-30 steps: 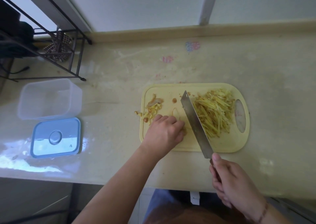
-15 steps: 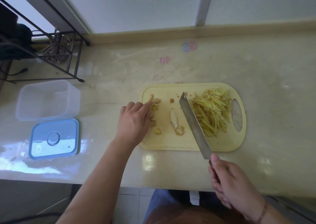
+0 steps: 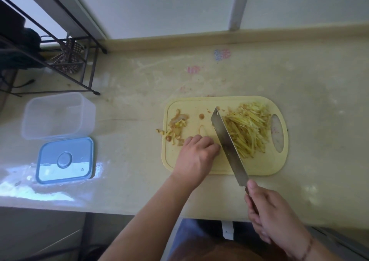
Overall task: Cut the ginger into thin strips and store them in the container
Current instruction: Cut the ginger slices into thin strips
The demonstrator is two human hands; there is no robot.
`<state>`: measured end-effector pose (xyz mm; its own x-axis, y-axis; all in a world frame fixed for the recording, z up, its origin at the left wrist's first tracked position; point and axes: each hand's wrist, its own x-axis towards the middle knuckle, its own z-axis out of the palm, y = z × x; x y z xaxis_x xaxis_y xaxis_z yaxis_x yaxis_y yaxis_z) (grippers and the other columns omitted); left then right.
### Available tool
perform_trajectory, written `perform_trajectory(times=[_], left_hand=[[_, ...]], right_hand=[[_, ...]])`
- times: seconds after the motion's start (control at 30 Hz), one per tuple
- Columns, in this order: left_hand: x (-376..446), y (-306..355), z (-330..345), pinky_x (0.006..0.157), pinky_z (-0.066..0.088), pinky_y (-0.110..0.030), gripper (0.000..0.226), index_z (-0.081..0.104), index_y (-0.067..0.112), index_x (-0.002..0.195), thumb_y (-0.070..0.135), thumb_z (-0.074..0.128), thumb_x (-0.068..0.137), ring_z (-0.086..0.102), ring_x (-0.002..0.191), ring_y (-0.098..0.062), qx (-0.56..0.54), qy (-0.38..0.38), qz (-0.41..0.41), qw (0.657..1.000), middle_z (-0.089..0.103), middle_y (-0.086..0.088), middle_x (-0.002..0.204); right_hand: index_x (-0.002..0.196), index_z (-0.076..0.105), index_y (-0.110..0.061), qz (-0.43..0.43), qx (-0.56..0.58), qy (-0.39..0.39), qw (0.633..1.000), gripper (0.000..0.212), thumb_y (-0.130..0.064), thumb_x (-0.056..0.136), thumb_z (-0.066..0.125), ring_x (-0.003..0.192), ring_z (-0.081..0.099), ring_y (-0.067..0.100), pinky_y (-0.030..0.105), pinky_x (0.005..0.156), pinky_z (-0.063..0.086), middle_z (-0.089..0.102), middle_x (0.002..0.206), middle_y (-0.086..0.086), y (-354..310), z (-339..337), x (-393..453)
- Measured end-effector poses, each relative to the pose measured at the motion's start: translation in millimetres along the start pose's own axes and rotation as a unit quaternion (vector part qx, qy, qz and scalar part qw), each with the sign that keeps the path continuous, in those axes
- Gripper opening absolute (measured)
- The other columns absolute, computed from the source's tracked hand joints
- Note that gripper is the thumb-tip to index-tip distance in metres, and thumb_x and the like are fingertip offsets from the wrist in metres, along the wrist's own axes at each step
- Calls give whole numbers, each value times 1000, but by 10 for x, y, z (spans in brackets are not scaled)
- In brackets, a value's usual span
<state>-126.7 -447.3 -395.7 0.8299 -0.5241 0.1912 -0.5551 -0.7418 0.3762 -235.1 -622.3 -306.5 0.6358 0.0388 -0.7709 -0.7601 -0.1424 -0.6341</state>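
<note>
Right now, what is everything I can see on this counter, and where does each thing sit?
Pale yellow plastic cutting board: one, on the beige counter, right of centre.
Pile of thin yellow ginger strips: one, on the board's right half.
Brownish ginger peel scraps: one small heap, at the board's left edge.
Steel cleaver: one, silver, blade slanting across the board beside the strips.
Clear plastic container: one, empty, far left.
Blue rectangular lid: one, flat on the counter just nearer than the container.
Dark metal wire rack: one, far left corner.
Left hand: fingers curled down on the board beside the blade.
Right hand: grips the cleaver's handle.
</note>
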Motion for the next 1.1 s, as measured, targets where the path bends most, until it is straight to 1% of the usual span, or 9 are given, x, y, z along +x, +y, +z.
perform_trajectory(times=[0.13, 0.27, 0.33, 0.43, 0.57, 0.7, 0.87, 0.97, 1.1], left_hand=[[14, 49, 12, 64, 43, -35, 17, 69, 11, 84, -1, 78, 75, 54, 69, -27, 27, -8, 7, 1000, 61, -5, 81], [-3, 140, -47, 69, 39, -37, 19, 66, 10, 89, 0, 50, 83, 52, 69, -27, 48, 1, 23, 999, 59, -6, 84], [-18, 130, -61, 70, 38, -37, 23, 67, 10, 92, -2, 50, 81, 55, 70, -26, 29, 12, 12, 999, 60, -6, 86], [-4, -44, -134, 70, 44, -38, 25, 71, 8, 93, -10, 62, 78, 63, 74, -26, -34, 89, -81, 992, 67, -5, 87], [10, -404, -298, 69, 53, -47, 20, 73, 5, 95, -3, 57, 86, 69, 77, -31, -52, 141, -177, 973, 72, -9, 91], [-57, -386, -281, 72, 45, -40, 35, 76, 10, 96, -12, 65, 71, 63, 87, -33, 27, 134, -139, 981, 70, -7, 100], [-92, -108, -144, 87, 44, -43, 22, 74, 16, 104, 19, 75, 83, 60, 110, -30, -8, 65, -61, 996, 68, -2, 118], [-114, -82, -83, 100, 41, -48, 24, 73, 16, 108, 25, 73, 86, 56, 125, -27, -6, 17, -56, 998, 66, -2, 127], [-149, -135, -93, 103, 41, -46, 28, 73, 13, 111, 28, 73, 88, 56, 128, -27, -13, 1, -40, 999, 66, -5, 129]], right_hand=[[68, 42, -9, 3, 5, 2, 1000, 59, -67, 81, 39, 37, 26, 17, 26, 42, 25, 31, 52, 7, -1, 3, 4], [69, 42, -8, 6, 10, 4, 1000, 61, -69, 77, 41, 36, 27, 17, 25, 42, 25, 30, 52, 8, 1, 6, 4], [69, 42, -8, 8, 10, 1, 1000, 61, -69, 77, 41, 36, 27, 17, 26, 42, 25, 31, 51, 7, 0, 1, 4], [70, 42, -8, 11, 11, -2, 1000, 62, -69, 77, 41, 36, 27, 17, 26, 42, 25, 31, 52, 7, -1, -4, 6], [70, 41, -9, 1, 4, -4, 1000, 60, -68, 82, 39, 36, 27, 17, 27, 41, 26, 30, 52, 7, 19, -9, 1], [68, 41, -8, -7, 19, -11, 1000, 60, -66, 83, 40, 39, 27, 17, 28, 42, 25, 30, 52, 7, 39, 9, -25], [67, 42, -7, -2, 25, -25, 999, 61, -66, 84, 39, 36, 29, 18, 28, 42, 26, 32, 49, 8, 68, 40, -14], [68, 43, -7, 4, 28, -20, 999, 62, -66, 84, 40, 37, 29, 18, 29, 43, 26, 32, 51, 9, 94, 15, -7], [67, 45, -7, 9, 31, 2, 999, 62, -65, 84, 40, 38, 30, 19, 28, 44, 26, 34, 51, 10, 101, -52, -3]])
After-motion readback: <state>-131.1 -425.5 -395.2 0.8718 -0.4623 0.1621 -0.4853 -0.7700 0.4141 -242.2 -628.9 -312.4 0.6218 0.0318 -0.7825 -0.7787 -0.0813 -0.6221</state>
